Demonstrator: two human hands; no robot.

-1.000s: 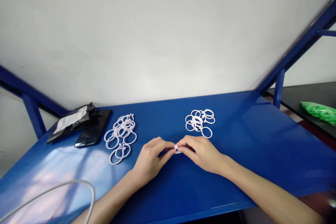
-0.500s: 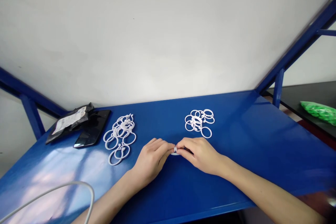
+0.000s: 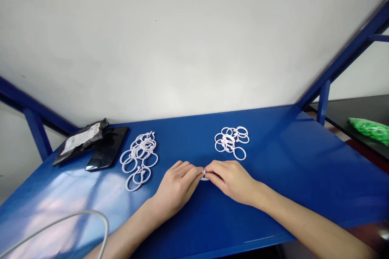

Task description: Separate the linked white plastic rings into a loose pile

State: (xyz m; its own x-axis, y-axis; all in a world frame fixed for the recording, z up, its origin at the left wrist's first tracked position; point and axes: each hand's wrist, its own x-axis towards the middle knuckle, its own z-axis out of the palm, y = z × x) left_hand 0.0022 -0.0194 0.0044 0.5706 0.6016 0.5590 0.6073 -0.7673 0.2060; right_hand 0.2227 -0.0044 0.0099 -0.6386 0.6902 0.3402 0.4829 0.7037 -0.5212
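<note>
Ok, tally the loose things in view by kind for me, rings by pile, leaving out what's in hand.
Ring piles: 2
Packet: 1
Phone: 1
Cable: 1
Green bag: 1
Total: 6
Rings within the piles overlap too much to count singly.

We see a black package (image 3: pixel 95 141) with a white label (image 3: pixel 79 139), overlapping a glossy black flat device (image 3: pixel 107 149), left. Pale cable (image 3: pixel 88 211) loops lower left. We note whitish wall (image 3: pixel 194 48) behind, blue frame bar (image 3: pixel 355 46) right, green bag (image 3: pixel 370 128) on black surface (image 3: pixel 361 107).
</note>
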